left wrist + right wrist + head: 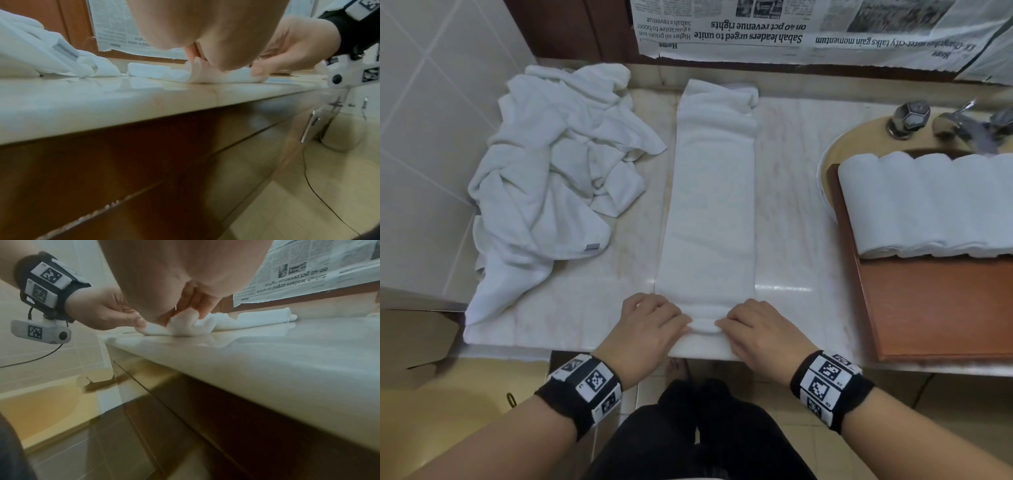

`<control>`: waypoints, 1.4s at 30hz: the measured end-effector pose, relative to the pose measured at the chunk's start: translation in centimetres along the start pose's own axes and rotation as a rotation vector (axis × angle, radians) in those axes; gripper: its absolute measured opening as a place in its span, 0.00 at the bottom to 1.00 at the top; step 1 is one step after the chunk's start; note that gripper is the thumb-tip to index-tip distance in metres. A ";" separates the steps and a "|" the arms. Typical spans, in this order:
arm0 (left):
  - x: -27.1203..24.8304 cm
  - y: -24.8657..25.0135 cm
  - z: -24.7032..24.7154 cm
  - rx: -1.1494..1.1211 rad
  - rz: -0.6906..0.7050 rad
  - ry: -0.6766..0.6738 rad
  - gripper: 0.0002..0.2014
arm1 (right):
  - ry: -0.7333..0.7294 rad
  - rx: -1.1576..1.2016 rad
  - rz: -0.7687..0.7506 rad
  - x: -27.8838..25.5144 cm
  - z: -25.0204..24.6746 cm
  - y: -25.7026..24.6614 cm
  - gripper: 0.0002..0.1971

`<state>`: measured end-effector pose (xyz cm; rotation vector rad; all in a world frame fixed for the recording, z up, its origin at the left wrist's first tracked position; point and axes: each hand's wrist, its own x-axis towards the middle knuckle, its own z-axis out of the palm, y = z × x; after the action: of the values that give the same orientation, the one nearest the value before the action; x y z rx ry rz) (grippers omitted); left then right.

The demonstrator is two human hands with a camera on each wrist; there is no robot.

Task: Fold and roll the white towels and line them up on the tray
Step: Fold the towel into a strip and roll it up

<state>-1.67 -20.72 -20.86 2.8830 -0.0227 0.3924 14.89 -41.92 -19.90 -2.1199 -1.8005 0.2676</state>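
White towels (709, 205), reddish-brown tray (935, 308), checkered wristbands (585, 387).

The head view looks steeply down from above the desk (791, 212), taking in its whole top. Each wrist view sits low at the desk's near edge, very close under its own palm, facing across toward the newspaper (115, 29) on the back wall. All three share the folded towel (709, 205) and both hands

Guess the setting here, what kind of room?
Probably a bathroom, perhaps a hotel's: a marble vanty counter with a basin and taps, tiled wall, and rolled towels on a tray.
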 end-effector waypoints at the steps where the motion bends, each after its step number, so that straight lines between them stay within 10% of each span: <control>1: 0.5 -0.5 -0.2 -0.020 -0.008 -0.023 0.07 | -0.052 0.044 0.038 0.1 -0.3 0.3 0.14; 7: 4.0 -1.8 -1.9 -0.147 -0.245 -0.391 0.23 | -0.184 0.284 0.274 1.7 -2.4 0.9 0.13; 11: 3.9 -0.4 -1.4 -0.103 -0.303 -0.201 0.06 | -0.141 0.157 0.272 1.6 -2.5 -0.1 0.12; 19: 1.0 1.2 -0.4 0.108 -0.150 -0.070 0.14 | 0.077 -0.119 0.126 0.7 -0.4 -0.3 0.16; 25: 3.3 -2.8 -1.4 -0.122 -0.045 -0.204 0.17 | -0.168 0.197 0.285 1.8 -2.9 1.7 0.21; 32: 6.6 -2.9 -3.6 -0.453 -0.562 -0.298 0.08 | -0.224 0.311 0.435 4.1 -5.0 2.2 0.11; 42: 4.5 0.4 -0.7 0.083 -0.276 -0.072 0.12 | 0.000 -0.205 0.317 3.1 -2.4 0.2 0.19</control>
<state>2.49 -20.83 -18.89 2.9227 0.3830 0.2426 16.46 -39.28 -17.49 -2.5491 -1.5419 0.1652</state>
